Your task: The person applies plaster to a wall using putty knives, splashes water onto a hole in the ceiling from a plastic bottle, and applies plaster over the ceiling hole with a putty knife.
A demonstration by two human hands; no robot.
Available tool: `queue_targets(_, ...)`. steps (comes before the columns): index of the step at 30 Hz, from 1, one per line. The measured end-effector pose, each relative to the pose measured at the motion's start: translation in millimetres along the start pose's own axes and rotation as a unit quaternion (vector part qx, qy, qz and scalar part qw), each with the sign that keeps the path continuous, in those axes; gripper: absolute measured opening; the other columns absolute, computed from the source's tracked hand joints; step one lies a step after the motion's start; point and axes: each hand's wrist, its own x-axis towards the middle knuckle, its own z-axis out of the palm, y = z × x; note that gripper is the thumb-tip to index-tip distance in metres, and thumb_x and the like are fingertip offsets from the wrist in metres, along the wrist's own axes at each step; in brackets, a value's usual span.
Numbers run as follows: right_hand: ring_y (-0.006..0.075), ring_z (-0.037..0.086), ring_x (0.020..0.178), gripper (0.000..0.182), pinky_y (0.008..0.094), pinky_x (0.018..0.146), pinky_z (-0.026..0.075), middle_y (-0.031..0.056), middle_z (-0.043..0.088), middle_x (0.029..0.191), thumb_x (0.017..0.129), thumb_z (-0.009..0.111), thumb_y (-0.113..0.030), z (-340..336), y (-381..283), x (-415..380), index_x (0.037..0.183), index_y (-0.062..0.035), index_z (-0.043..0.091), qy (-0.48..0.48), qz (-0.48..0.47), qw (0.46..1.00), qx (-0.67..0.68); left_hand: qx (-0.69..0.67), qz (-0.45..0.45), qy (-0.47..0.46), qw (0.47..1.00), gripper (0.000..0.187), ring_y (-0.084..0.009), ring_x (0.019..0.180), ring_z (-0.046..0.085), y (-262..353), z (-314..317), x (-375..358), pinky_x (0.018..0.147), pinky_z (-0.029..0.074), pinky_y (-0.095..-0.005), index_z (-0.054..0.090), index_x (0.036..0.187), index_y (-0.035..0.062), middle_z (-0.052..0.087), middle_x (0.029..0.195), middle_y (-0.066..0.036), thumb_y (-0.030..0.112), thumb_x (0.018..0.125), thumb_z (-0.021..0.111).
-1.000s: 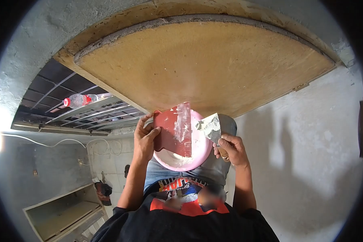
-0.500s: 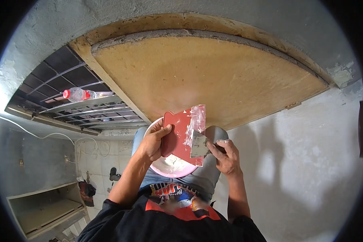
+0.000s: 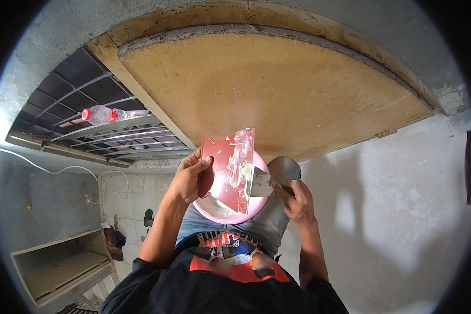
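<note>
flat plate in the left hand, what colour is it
The flat plate is red with whitish smears, seen best in the head view.

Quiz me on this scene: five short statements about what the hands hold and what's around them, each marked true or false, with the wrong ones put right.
1. The left hand holds a red board. True.
2. The right hand holds a brush. False: it holds a scraper.
3. White paste is smeared on the red board. True.
4. The bottle has a blue cap. False: the bottle's cap is red.
5. A pink bowl is partly hidden by the red board. True.
</note>
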Motion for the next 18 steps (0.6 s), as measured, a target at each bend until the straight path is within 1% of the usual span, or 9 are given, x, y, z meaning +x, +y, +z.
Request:
queue_targets(2, 0.0270, 0.060, 0.080, 0.044, 0.0378, 0.069, 0.052, 0.0097, 0.058, 0.093, 0.074, 0.063, 0.006, 9.8, -1.8, -2.3, 0.113, -0.0128, 0.071, -0.009, 0.018, 1.000, 0.008, -0.029, 0.003, -0.062, 0.998, 0.020, -0.0113, 0.084, 0.065, 5.9, -7.3, -1.5, 0.074, 0.055, -0.0264, 0.057, 0.116, 0.0047, 0.067, 0.101, -0.005, 0.013, 0.098, 0.057)
queue_targets(6, 0.0278, 0.059, 0.093, 0.035, 0.0410, 0.082, 0.049, 0.0090, 0.060, 0.101, 0.082, 0.059, -0.007, 47.5, -7.9, -11.9, 0.116, -0.0144, 0.068, -0.115, 0.034, 0.993, -0.003, -0.016, 0.054, 0.082, 0.995, 0.021, -0.0148, 0.093, 0.067, 9.5, 32.6, -0.4, 0.084, 0.056, -0.0300, 0.056, 0.118, 0.0035, 0.066, 0.109, -0.008, 0.009, 0.098, 0.054)
queue_targets(7, 0.0277, 0.058, 0.096, 0.033, 0.0416, 0.084, 0.048, 0.0093, 0.061, 0.102, 0.084, 0.059, -0.010, 57.0, -14.1, -11.8, 0.115, -0.0140, 0.068, -0.139, 0.038, 0.989, -0.018, -0.032, 0.058, 0.097, 0.993, 0.020, -0.0144, 0.091, 0.066, 6.7, 36.5, 0.7, 0.082, 0.056, -0.0295, 0.056, 0.117, 0.0036, 0.066, 0.108, -0.008, 0.008, 0.098, 0.053)
queue_targets(10, 0.0308, 0.055, 0.107, 0.028, 0.0452, 0.095, 0.042, 0.0134, 0.060, 0.113, 0.086, 0.058, -0.019, 86.5, -41.3, 1.5, 0.111, -0.0107, 0.069, -0.152, 0.335, 0.925, 0.099, -0.057, 0.050, 0.148, 0.986, 0.016, -0.0128, 0.077, 0.061, -4.8, 55.4, 6.0, 0.067, 0.052, -0.0270, 0.056, 0.112, 0.0041, 0.062, 0.093, -0.004, 0.007, 0.097, 0.051)
queue_targets(11, 0.0322, 0.054, 0.111, 0.029, 0.0454, 0.098, 0.040, 0.0157, 0.059, 0.117, 0.087, 0.059, -0.020, 99.2, -37.4, -6.5, 0.113, -0.0092, 0.068, -0.120, 0.214, 0.967, 0.072, -0.052, 0.041, 0.171, 0.983, 0.014, -0.0121, 0.066, 0.057, -10.0, 63.3, 9.2, 0.056, 0.048, -0.0255, 0.056, 0.109, 0.0044, 0.058, 0.082, -0.002, 0.007, 0.097, 0.050)
queue_targets(12, 0.0337, 0.053, 0.116, 0.031, 0.0455, 0.102, 0.038, 0.0180, 0.058, 0.122, 0.088, 0.060, -0.021, 111.7, -27.7, -18.3, 0.116, -0.0077, 0.067, -0.069, 0.077, 0.994, 0.037, -0.063, 0.020, 0.121, 0.990, 0.014, -0.0118, 0.069, 0.058, -14.6, 66.5, 9.1, 0.059, 0.049, -0.0255, 0.057, 0.108, 0.0045, 0.059, 0.082, -0.002, 0.009, 0.097, 0.048)
queue_targets(14, 0.0365, 0.050, 0.125, 0.036, 0.0458, 0.109, 0.035, 0.0227, 0.055, 0.131, 0.090, 0.062, -0.023, 118.8, -26.0, -29.6, 0.121, -0.0046, 0.065, -0.033, 0.024, 0.998, 0.047, -0.069, 0.010, 0.116, 0.991, 0.014, -0.0117, 0.082, 0.060, -22.6, 85.0, 13.5, 0.075, 0.050, -0.0263, 0.058, 0.107, 0.0042, 0.062, 0.093, -0.003, 0.008, 0.098, 0.048)
queue_targets(16, 0.0364, 0.040, 0.135, 0.047, 0.0501, 0.112, 0.031, 0.0163, 0.053, 0.136, 0.086, 0.069, -0.028, 105.3, -46.0, -21.1, 0.129, -0.0105, 0.061, -0.050, 0.142, 0.976, 0.157, -0.101, 0.000, 0.080, 0.992, 0.016, -0.0163, 0.100, 0.062, -29.0, 83.7, 20.1, 0.095, 0.047, -0.0315, 0.058, 0.109, 0.0037, 0.064, 0.107, -0.006, 0.003, 0.097, 0.047)
queue_targets(18, 0.0375, 0.035, 0.139, 0.057, 0.0468, 0.113, 0.030, 0.0183, 0.043, 0.145, 0.091, 0.066, -0.035, 97.2, -78.6, 3.7, 0.140, -0.0105, 0.049, 0.096, 0.222, 0.940, 0.239, -0.100, -0.036, 0.068, 0.992, 0.017, -0.0188, 0.108, 0.062, -26.5, 81.5, 25.2, 0.099, 0.047, -0.0349, 0.058, 0.112, 0.0034, 0.064, 0.116, -0.009, 0.004, 0.099, 0.047)
